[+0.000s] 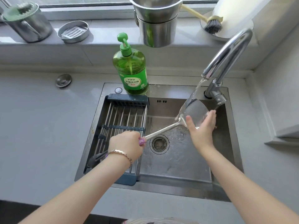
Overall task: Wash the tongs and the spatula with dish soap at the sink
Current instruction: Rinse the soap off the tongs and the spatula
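Observation:
My left hand (127, 145) grips the purple handle of a steel spatula (163, 130), whose shaft runs up and right across the sink. The spatula's blade (193, 110) sits under the stream of water from the faucet (226, 57). My right hand (201, 126) lies flat against the blade with its fingers spread. Dark tongs (97, 157) rest on the drying rack (123, 120) at the sink's left, partly hidden by my left forearm. A green dish soap bottle (131, 68) with a pump stands on the sink's back edge.
The steel sink (178, 159) has a drain (160, 143) in the middle. On the windowsill stand metal pots (156, 21), a steel canister (27, 23), a round tin (73, 31) and a dish brush (212, 25). Grey countertop (40, 126) lies left of the sink.

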`<state>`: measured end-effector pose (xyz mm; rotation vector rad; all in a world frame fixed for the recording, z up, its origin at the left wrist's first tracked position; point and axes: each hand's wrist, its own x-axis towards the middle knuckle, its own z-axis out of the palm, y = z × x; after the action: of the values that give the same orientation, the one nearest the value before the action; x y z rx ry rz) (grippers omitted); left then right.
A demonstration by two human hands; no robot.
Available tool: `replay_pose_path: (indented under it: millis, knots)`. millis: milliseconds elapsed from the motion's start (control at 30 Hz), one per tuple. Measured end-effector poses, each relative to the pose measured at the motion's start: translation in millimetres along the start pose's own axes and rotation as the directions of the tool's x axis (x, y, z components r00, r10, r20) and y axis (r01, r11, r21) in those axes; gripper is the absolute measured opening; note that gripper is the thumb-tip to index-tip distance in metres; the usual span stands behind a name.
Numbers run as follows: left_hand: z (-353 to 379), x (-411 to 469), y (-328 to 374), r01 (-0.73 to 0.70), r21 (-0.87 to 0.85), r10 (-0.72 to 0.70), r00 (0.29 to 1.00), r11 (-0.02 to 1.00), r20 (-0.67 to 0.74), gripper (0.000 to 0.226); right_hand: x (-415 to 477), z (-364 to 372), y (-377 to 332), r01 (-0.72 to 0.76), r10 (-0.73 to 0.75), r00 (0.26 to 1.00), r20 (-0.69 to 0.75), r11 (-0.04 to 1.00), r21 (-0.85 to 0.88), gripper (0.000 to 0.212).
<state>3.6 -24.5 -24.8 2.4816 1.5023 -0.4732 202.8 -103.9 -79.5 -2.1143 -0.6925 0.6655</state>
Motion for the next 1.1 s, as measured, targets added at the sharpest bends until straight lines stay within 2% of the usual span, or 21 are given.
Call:
replay_pose_path:
  millis: [67,100,167,200,267,300,433,467,567,667,800,900,967,1033,1100]
  knots:
    - [8.3,4.5,11.6,-0.005,-0.035,0.005,1.000,0.999,0.000,0.026,-1.0,0.1,-11.7,-0.224,0.295,0.948,-0.123,0.888,0.401,0.091]
    - [11.1,7.2,17.5,-0.005,-0.059,0.005,1.000,0.998,-0.002,0.027,1.3,-0.5,-16.4,-0.285,0.412,0.900,-0.142,0.803,0.523,0.088]
    - [12.0,11.5,28.0,-0.006,-0.125,0.004,1.000,0.992,-0.015,0.027,8.3,-2.2,-25.4,-0.338,0.553,0.829,-0.085,0.616,0.711,0.078]
    - [11.0,14.3,35.0,-0.016,-0.160,0.012,1.000,0.987,-0.029,0.027,11.3,-3.5,-29.4,-0.340,0.564,0.826,-0.007,0.507,0.792,0.066]
    - [5.7,19.7,48.3,-0.051,-0.223,0.036,0.997,0.973,-0.070,0.028,10.8,-2.9,-40.3,-0.343,0.463,0.866,0.186,0.281,0.896,0.032]
    - [2.6,22.7,54.1,-0.069,-0.240,0.046,0.994,0.968,-0.099,0.029,8.2,-1.8,-47.6,-0.355,0.420,0.873,0.250,0.195,0.914,0.024]
    - [-7.0,36.9,71.2,-0.141,-0.264,0.089,0.975,0.954,-0.202,0.029,10.3,7.9,-69.1,-0.350,0.358,0.863,0.357,-0.087,0.933,0.043]
    - [-7.8,40.1,74.3,-0.156,-0.275,0.097,0.972,0.949,-0.214,0.028,13.6,9.2,-73.2,-0.335,0.351,0.869,0.349,-0.103,0.937,0.047]
    - [-7.9,51.4,81.9,-0.175,-0.304,0.104,0.966,0.936,-0.236,0.026,24.9,7.2,-83.3,-0.320,0.351,0.879,0.323,-0.066,0.945,0.055]
    - [-11.2,62.8,86.3,-0.201,-0.298,0.125,0.958,0.933,-0.257,0.033,33.0,1.5,-89.5,-0.343,0.346,0.875,0.338,-0.050,0.938,0.062]
    - [-11.0,77.1,92.9,-0.284,-0.236,0.209,0.931,0.929,-0.299,0.021,40.6,0.4,-90.0,-0.350,0.374,0.864,0.337,-0.035,0.936,0.061]
    - [-9.0,82.8,98.9,-0.320,-0.022,0.282,0.865,0.947,-0.415,0.027,43.8,-1.3,-86.4,-0.289,0.450,0.839,0.305,-0.107,0.951,0.052]
    - [-2.5,91.3,104.1,-0.320,0.101,0.332,0.846,0.942,-0.417,0.030,44.5,-4.7,-80.7,-0.259,0.522,0.801,0.293,-0.138,0.956,0.045]
    - [-7.5,92.3,108.0,-0.380,0.211,0.434,0.782,0.901,-0.447,0.026,43.0,-9.0,-72.1,-0.252,0.543,0.782,0.306,-0.174,0.952,0.043]
    - [-20.4,91.7,108.1,-0.478,0.250,0.539,0.751,0.842,-0.381,0.019,40.1,-13.3,-63.0,-0.242,0.519,0.788,0.330,-0.231,0.942,0.046]
